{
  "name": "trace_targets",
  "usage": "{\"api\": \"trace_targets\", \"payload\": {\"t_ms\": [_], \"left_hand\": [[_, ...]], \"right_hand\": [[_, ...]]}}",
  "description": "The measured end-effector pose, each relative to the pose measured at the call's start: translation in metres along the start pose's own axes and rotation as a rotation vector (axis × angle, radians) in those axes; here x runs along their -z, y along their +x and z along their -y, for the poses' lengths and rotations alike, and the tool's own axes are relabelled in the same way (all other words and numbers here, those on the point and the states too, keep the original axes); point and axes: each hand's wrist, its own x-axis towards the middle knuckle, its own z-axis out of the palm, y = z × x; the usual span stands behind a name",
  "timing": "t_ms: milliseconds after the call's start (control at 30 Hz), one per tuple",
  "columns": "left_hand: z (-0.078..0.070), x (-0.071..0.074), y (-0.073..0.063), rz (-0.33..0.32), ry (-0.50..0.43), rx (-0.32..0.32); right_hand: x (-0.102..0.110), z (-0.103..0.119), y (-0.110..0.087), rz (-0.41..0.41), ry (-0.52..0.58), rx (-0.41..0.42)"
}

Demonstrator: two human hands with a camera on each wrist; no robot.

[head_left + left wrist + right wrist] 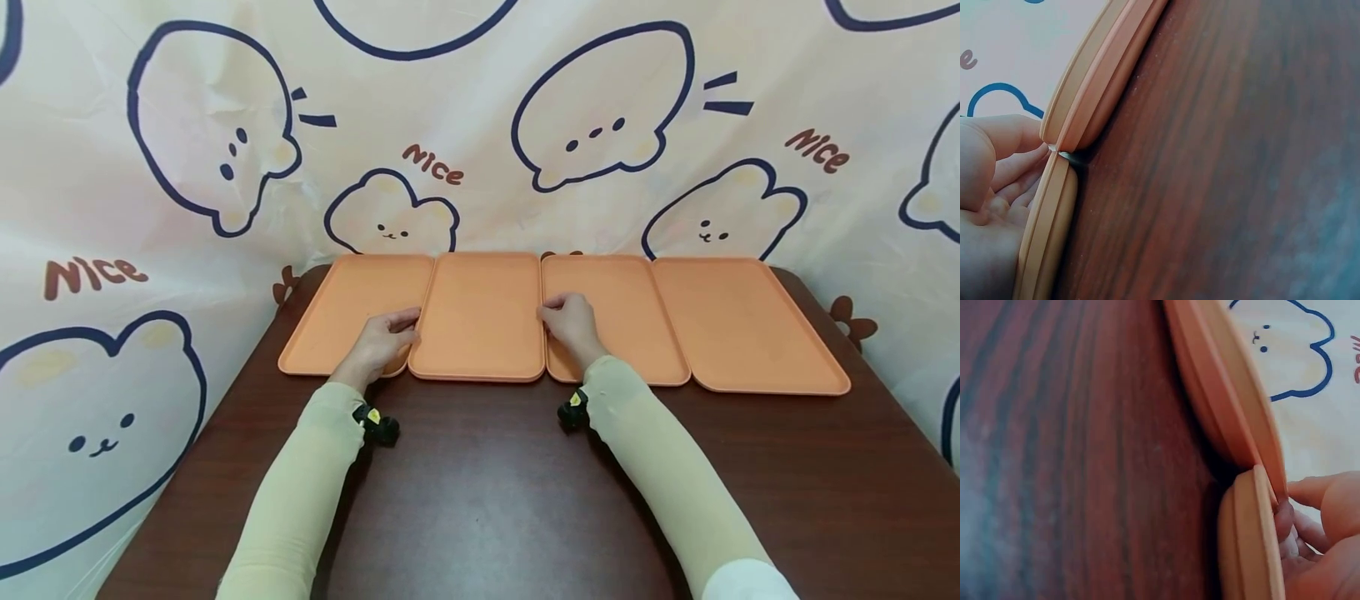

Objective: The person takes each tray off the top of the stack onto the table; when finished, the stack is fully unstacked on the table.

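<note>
Four orange rectangular trays stand side by side in a row. Both hands are at the second tray from the left (480, 317). At its left edge, my left hand (378, 340) pinches the rim, with the forearm side over the leftmost tray (352, 292). My right hand (573, 323) grips the right rim, above the third tray (615, 292). In the left wrist view, the gripped tray's side (1094, 81) shows layered rims, as if one tray lies on another. Fingertips in the right wrist view reach into the seam beside the tray rim (1229, 394).
The rightmost tray (750, 325) lies at the table's right side. Dark brown wood table (480, 500) extends in front of the row. Behind and beside it hangs a cream cloth (480, 108) printed with cartoon bears. Each wrist carries a small black camera (381, 427).
</note>
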Motion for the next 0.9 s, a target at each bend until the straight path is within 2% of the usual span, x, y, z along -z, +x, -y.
{"api": "trace_targets", "payload": {"t_ms": [233,367,500,600,800,900], "left_hand": [[-0.003,0.001,0.0,0.006,0.009,0.0],[-0.002,0.001,0.0,0.011,0.0,0.007],[-0.002,0.003,-0.001,0.004,0.012,0.007],[-0.002,0.004,-0.001,-0.004,0.016,-0.007],[-0.001,0.003,-0.002,0.009,0.005,-0.044],[0.001,0.003,-0.002,0.008,-0.016,-0.043]], "right_hand": [[-0.004,0.007,0.005,-0.047,-0.116,0.018],[-0.006,0.009,0.009,-0.062,-0.139,0.003],[-0.005,0.013,0.011,-0.075,-0.149,0.022],[-0.003,0.019,0.011,-0.079,-0.139,0.022],[0.0,0.031,0.008,-0.056,-0.004,-0.068],[-0.001,0.034,0.006,-0.076,0.009,-0.074]]}}
